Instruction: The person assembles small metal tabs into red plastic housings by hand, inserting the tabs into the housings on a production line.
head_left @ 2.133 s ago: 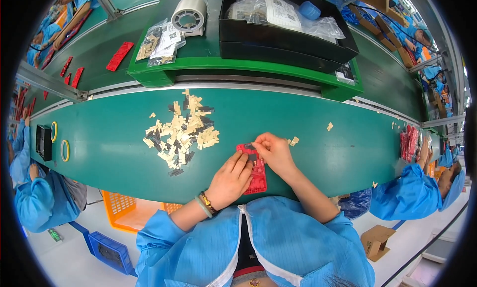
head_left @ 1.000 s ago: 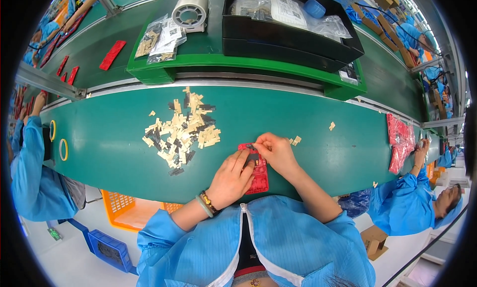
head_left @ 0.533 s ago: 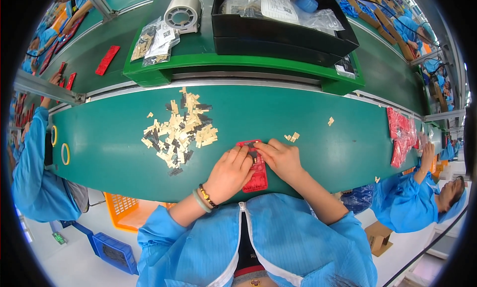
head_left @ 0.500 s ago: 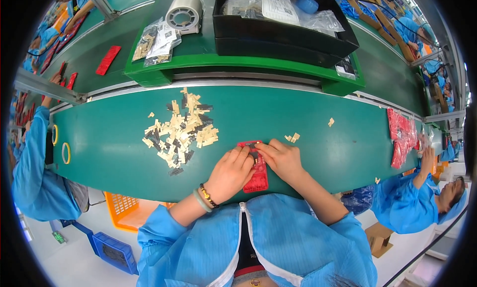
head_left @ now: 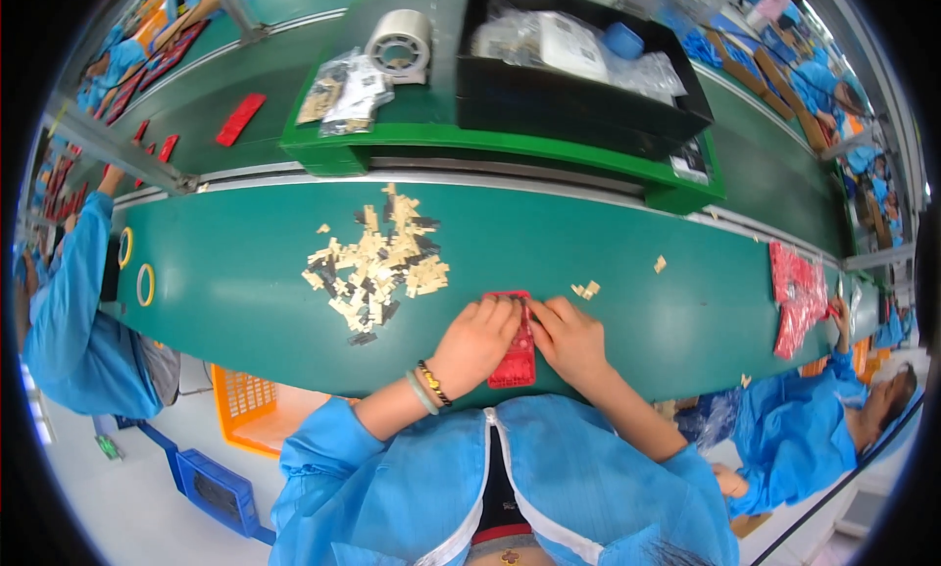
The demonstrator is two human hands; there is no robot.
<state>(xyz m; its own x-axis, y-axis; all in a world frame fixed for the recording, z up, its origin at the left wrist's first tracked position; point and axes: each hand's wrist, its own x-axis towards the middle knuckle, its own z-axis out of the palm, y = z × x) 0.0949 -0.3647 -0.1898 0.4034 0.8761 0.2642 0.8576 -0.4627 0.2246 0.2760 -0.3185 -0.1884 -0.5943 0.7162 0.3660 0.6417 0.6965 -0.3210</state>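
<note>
Head view: bare fingers [head_left: 500, 317] on a ridged, red plastic rectangle [head_left: 512, 372].

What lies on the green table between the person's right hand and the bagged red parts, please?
In the head view, a few cream pieces lie nearer the right hand, and another small cream piece lies farther along toward the bagged red parts.

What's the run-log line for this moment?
left hand: on red case | right hand: at its upper right | tan-black pile: left of case
</note>
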